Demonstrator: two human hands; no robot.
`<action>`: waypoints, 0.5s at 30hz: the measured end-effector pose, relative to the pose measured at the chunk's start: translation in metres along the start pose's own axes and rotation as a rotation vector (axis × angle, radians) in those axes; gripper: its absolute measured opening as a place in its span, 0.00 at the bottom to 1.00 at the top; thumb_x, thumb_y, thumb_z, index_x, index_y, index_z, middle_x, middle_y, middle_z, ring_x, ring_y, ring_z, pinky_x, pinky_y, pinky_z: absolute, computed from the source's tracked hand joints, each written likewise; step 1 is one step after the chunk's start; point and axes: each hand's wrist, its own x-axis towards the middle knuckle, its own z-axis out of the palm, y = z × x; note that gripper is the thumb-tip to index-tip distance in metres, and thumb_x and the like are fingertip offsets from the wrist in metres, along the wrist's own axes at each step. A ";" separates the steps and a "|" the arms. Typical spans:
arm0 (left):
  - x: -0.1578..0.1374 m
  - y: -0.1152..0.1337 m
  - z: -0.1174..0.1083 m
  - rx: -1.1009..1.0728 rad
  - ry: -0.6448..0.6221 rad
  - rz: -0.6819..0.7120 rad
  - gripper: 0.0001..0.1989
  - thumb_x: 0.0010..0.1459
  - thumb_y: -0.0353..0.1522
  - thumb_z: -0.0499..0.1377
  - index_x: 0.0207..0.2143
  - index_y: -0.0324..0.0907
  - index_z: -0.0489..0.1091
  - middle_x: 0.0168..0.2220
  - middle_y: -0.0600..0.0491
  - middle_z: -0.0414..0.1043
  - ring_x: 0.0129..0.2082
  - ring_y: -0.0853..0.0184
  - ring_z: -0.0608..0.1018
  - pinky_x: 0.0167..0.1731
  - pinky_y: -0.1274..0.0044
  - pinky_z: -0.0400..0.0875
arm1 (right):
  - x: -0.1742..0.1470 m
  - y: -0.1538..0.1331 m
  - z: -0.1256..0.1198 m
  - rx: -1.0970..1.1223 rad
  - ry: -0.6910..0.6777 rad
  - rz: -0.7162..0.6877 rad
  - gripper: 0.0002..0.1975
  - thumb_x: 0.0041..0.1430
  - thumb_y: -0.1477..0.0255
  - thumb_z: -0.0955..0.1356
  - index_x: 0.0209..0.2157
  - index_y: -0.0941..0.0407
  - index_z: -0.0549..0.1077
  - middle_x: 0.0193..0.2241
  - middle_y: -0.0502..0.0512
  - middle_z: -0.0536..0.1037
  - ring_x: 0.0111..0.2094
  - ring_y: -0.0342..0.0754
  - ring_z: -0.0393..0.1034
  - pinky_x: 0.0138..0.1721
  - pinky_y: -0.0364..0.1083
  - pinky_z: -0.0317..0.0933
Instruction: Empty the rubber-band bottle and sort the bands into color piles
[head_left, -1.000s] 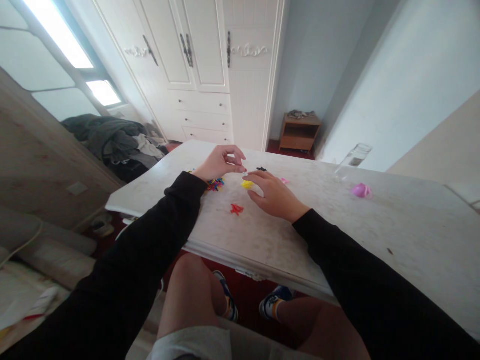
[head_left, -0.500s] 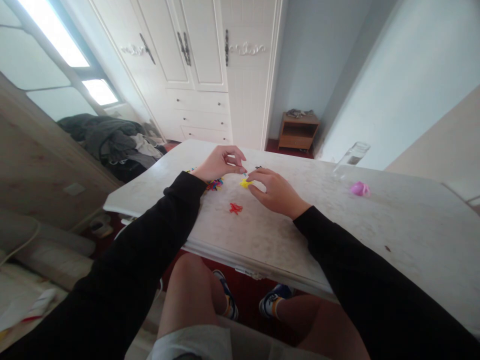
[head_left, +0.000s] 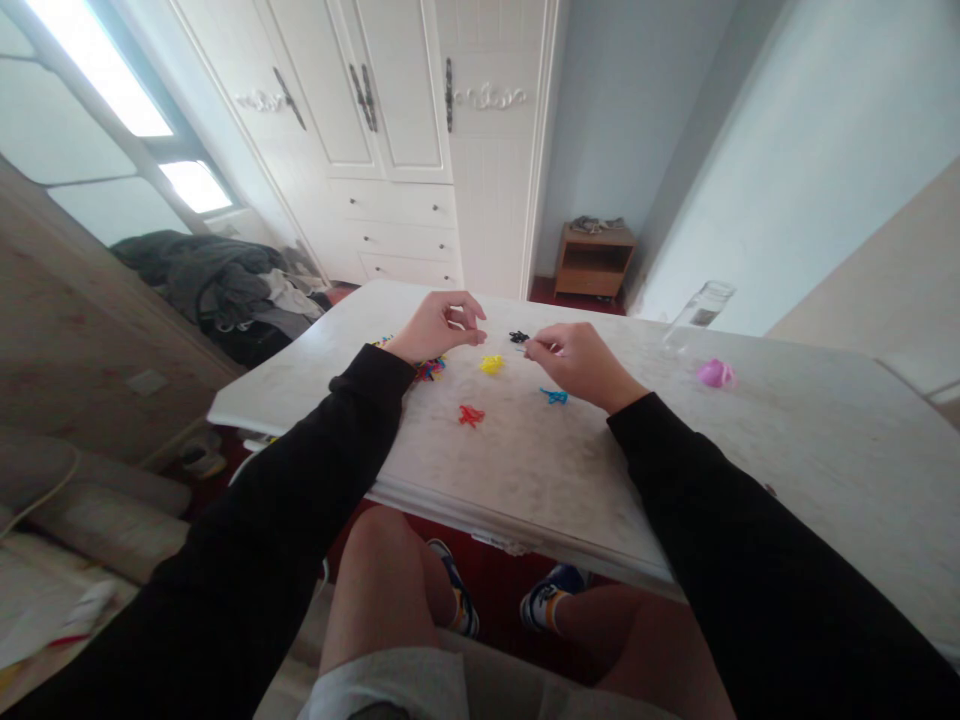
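My right hand (head_left: 574, 362) is closed in a pinch on a small blue rubber band (head_left: 519, 349), of which only a short bit shows at the fingertips. Left of it, my left hand (head_left: 442, 325) hovers with thumb and forefinger apart and nothing visible between them. Under its wrist lies a mixed pile of coloured bands (head_left: 430, 370), partly hidden. Small clumps that look like rubber bands lie on the table: yellow (head_left: 491, 365) between the hands, red (head_left: 471, 415) nearer me, black (head_left: 518, 337) just beyond my right fingertips, and blue (head_left: 554, 397) below my right hand.
The white table (head_left: 525, 470) spans the space before me. At its right stand a clear glass bottle (head_left: 701, 310) and a crumpled purple item (head_left: 716, 374). Beyond are a white wardrobe (head_left: 390, 130), a small wooden cabinet (head_left: 595, 262) and heaped clothes (head_left: 217, 280).
My right hand has moved right, away from my left hand, carrying the small blue band. The black and blue clumps have come into view. My left hand has barely moved.
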 end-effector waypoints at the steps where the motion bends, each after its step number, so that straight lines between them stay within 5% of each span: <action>1: 0.000 -0.001 -0.001 0.006 0.021 0.005 0.22 0.45 0.41 0.78 0.34 0.39 0.74 0.28 0.55 0.73 0.27 0.67 0.83 0.28 0.78 0.81 | 0.000 0.006 -0.007 0.005 -0.013 0.046 0.19 0.68 0.67 0.64 0.27 0.59 0.81 0.24 0.57 0.79 0.28 0.48 0.69 0.36 0.49 0.58; 9: -0.002 0.001 -0.001 0.066 0.081 0.050 0.15 0.51 0.38 0.74 0.33 0.39 0.73 0.27 0.56 0.70 0.22 0.70 0.81 0.21 0.81 0.77 | -0.008 0.028 -0.039 0.020 -0.377 0.151 0.27 0.69 0.54 0.65 0.29 0.59 0.85 0.23 0.58 0.81 0.25 0.47 0.69 0.33 0.48 0.59; 15: -0.002 0.000 -0.001 0.070 0.071 0.039 0.13 0.51 0.35 0.72 0.33 0.40 0.73 0.25 0.57 0.69 0.19 0.71 0.79 0.19 0.82 0.74 | -0.011 0.030 -0.041 -0.041 -0.433 0.206 0.36 0.66 0.43 0.64 0.28 0.59 0.86 0.15 0.52 0.69 0.21 0.46 0.60 0.29 0.49 0.54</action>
